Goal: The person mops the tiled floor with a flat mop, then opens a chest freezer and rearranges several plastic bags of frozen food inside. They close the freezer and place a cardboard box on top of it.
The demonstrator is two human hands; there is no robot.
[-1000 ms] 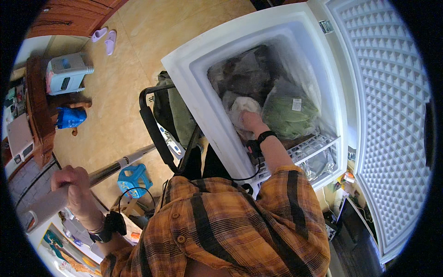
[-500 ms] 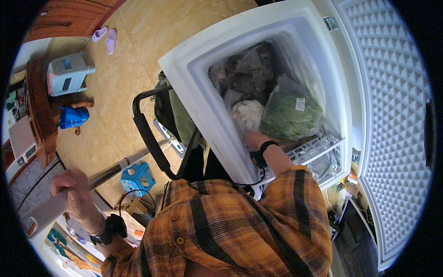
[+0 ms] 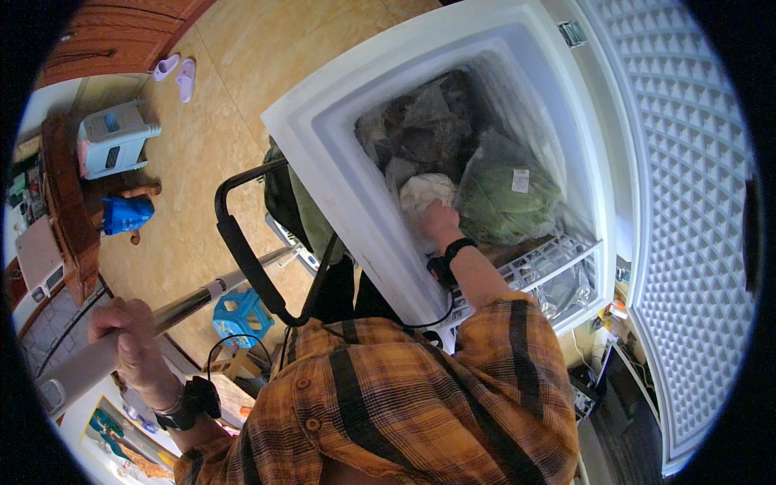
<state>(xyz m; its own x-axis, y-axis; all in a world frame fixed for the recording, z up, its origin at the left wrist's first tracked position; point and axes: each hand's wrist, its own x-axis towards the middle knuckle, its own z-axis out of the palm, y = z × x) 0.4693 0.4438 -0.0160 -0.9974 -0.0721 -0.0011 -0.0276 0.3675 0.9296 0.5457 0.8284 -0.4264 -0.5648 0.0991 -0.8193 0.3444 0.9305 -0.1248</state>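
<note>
I see the left hand at 8 o'clock, fingers curled tight around a pole. The right hand is near 1 o'clock, reaching down, its fingers bent and touching a white bundle just past them. I can't tell if it has a grip. The bundle sits inside the open white freezer. From the right hand, dark, frosty bags lie at 12 o'clock, a clear bag of green leaves at 2, and a white wire basket with clear bags at 4. The bumpy lid stands open at 3 o'clock. A black padded bar is in the way between the left hand and the freezer. I see a blue stool at 8 o'clock.
</note>
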